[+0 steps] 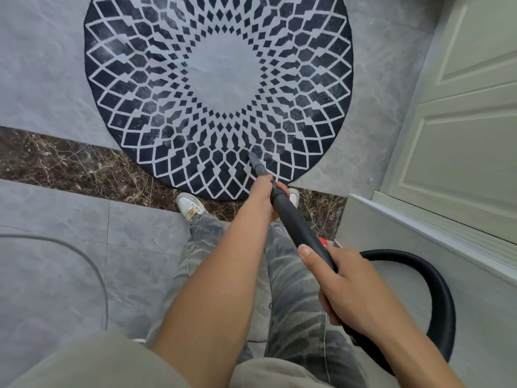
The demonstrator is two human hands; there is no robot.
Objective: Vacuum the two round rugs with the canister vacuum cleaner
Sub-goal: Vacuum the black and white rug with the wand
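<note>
Okay, a white panelled door [461, 141] stands on the right. A white cable [92, 261] curves over the grey tile floor [50, 79] near left, and a black hose [440, 298] loops near right. A white shoe [190, 205] sits just beside the rug's near edge.

The wand [293, 222] runs from near right to far left, with its nozzle [254, 161] down on the round rug [221, 74] by the near edge. The left hand [263, 197] has its grip closed round the wand low down; the right hand [347, 287] has its grip closed round it at the hose end.

The rug is flat pile, black with a white lattice and a plain grey centre. A dark veined marble strip [70, 163] lies under its near edge.
</note>
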